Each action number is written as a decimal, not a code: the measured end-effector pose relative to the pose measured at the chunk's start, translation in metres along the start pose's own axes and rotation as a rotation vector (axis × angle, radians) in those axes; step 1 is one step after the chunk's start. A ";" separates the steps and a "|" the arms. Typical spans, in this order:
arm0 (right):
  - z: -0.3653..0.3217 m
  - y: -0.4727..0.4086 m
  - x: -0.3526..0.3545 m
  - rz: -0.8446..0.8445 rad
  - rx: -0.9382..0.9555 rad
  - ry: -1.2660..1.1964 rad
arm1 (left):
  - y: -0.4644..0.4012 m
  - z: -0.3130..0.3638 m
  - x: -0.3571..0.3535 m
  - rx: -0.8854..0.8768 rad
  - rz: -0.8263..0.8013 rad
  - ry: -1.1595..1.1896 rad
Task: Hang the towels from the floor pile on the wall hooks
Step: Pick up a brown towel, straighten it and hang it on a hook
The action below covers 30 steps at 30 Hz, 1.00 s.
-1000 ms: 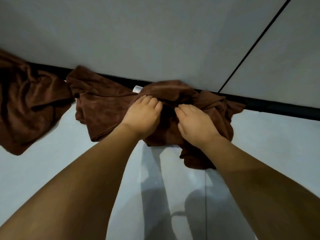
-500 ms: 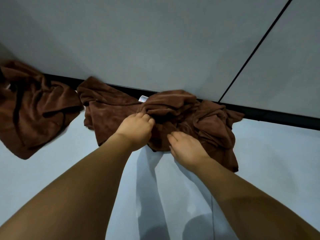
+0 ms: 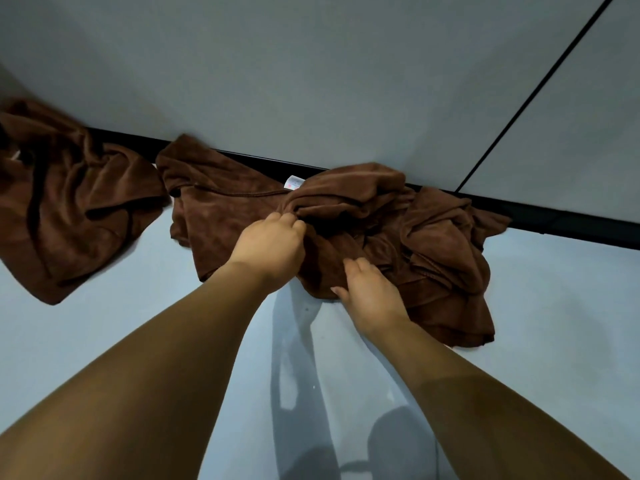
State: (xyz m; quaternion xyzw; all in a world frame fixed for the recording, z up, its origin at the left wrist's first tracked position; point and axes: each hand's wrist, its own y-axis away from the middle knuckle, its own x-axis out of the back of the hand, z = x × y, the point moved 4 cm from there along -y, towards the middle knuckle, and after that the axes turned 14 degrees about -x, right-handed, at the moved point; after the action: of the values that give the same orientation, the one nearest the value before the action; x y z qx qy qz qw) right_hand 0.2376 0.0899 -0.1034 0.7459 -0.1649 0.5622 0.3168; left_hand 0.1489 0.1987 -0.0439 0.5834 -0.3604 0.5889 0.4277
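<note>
Below, your left hand (image 3: 268,244) pinches the crumpled, plush brown towel pile (image 3: 398,237) against the black baseboard (image 3: 554,216); your right hand (image 3: 369,292) grips its near fold, fingertips hidden.

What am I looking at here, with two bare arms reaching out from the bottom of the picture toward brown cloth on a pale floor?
There is no machine here. A person wears a wide-angle camera on the head, looking forward and down, so the arms you see are that person's own, and the wide lens bends the room.

The pale, glossy floor meets a grey wall along a black skirting strip. Against it lies a crumpled pile of brown soft towels, one showing a small white label. A separate crumpled brown towel lies to the left.

The left hand pinches a fold of the pile. The right hand rests on its near edge, fingers curled into the cloth; whether it really grips is unclear. No wall hooks are in view.
</note>
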 end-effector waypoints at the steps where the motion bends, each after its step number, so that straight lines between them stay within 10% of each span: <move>1: -0.001 0.000 -0.001 0.011 0.006 0.001 | 0.002 0.000 -0.001 -0.008 -0.007 -0.003; 16: -0.017 0.003 0.054 0.085 -0.055 -0.485 | 0.023 -0.008 0.031 -0.056 0.010 -0.140; 30: -0.040 0.011 0.191 0.229 -0.130 -1.100 | 0.026 0.007 0.125 -0.141 0.401 -0.049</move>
State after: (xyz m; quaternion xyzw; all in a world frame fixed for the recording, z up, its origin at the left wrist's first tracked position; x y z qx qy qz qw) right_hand 0.2614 0.1289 0.0867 0.8854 -0.4198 0.1101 0.1666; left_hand 0.1331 0.1933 0.0833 0.4827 -0.5199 0.6213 0.3326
